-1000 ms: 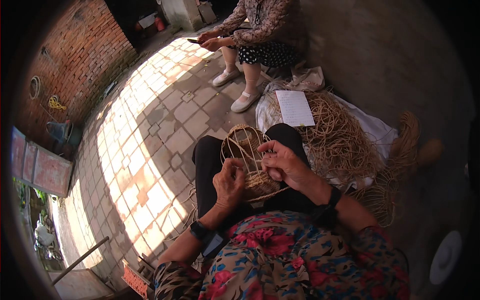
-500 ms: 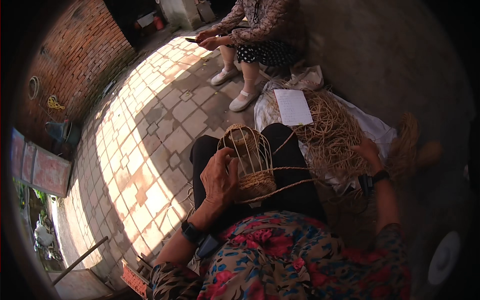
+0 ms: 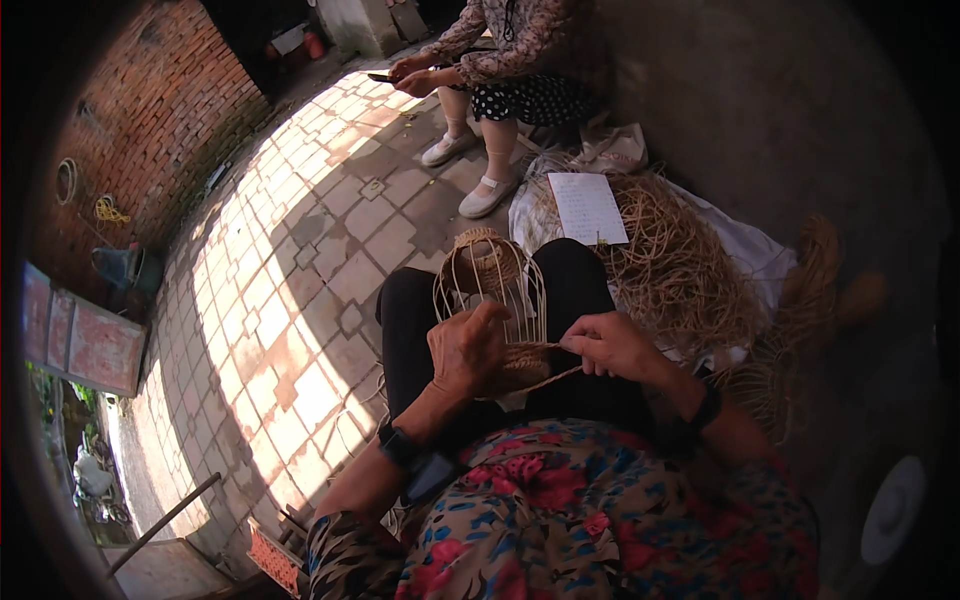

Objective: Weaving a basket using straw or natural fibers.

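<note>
We see a half-woven, pale cane basket frame with upright ribs [image 3: 490,290] resting on the lap of the person wearing the camera, over black trousers. Its lower band is already woven tight in tan fibre, while the upper ribs stand bare and curve in to a small woven cap at the far end.

The left hand [image 3: 468,350] is closed around the near side of the frame, fingers wrapped over the ribs just above the woven band. The right hand [image 3: 612,345] is closed in a pinch on a thin tan weaving strand [image 3: 545,380], which runs from the fingers down and left to the woven band. The two hands are near each other, with the strand between them.

To the right of the lap we see a loose heap of tan straw-like fibre [image 3: 680,265] lying on a white sheet [image 3: 750,250] spread on the floor, and a white sheet of paper [image 3: 588,207] sits at the heap's far edge. Beyond it a second person in a patterned top and dotted skirt [image 3: 510,60] sits facing us, both hands at a small dark object. A paved tile floor [image 3: 300,270] lies in sun to the left, bounded by a red brick wall [image 3: 140,110].
</note>
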### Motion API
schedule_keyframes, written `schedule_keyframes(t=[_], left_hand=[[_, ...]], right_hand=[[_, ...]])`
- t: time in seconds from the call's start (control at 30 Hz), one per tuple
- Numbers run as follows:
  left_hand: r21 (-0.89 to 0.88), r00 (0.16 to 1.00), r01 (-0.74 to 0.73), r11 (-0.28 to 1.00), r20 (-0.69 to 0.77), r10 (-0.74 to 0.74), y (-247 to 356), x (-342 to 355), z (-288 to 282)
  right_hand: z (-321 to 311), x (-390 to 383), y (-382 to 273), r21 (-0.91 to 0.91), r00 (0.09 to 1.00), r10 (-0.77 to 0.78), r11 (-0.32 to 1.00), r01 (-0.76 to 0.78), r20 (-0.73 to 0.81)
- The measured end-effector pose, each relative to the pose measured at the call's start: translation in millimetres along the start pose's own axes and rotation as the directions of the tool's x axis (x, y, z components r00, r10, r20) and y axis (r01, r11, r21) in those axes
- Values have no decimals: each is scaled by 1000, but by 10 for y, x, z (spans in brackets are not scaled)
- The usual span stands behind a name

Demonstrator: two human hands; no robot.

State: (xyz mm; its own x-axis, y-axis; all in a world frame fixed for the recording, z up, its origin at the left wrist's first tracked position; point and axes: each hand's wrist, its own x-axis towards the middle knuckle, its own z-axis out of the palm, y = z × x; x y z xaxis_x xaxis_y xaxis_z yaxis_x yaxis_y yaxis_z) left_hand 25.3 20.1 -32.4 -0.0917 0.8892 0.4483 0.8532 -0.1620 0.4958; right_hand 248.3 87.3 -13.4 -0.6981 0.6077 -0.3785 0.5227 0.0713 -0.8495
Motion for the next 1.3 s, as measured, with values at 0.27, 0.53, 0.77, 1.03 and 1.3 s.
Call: schedule_keyframes(t=[0.27, 0.53, 0.77, 1.03, 1.3], left_hand=[[-150, 975, 191, 970, 140, -170, -29, -175, -160], [-86, 883, 384, 920, 326, -338, 132, -78, -267], [42, 856, 378, 925, 365, -367, 195, -26, -279], [-189, 981, 185, 964, -20, -192, 68, 12, -233], [170, 918, -69, 983, 396, -4, 347, 171, -100]], right_hand=[[184, -40, 174, 571, 990, 44, 813, -114, 134], [211, 554, 43, 878, 981, -82, 437, 192, -174], [357, 897, -66, -564, 748, -576, 755, 334, -330], [282, 463, -51, -98, 873, -267, 963, 249, -408], [-128, 340, 345, 34, 890, -89, 993, 116, -448]])
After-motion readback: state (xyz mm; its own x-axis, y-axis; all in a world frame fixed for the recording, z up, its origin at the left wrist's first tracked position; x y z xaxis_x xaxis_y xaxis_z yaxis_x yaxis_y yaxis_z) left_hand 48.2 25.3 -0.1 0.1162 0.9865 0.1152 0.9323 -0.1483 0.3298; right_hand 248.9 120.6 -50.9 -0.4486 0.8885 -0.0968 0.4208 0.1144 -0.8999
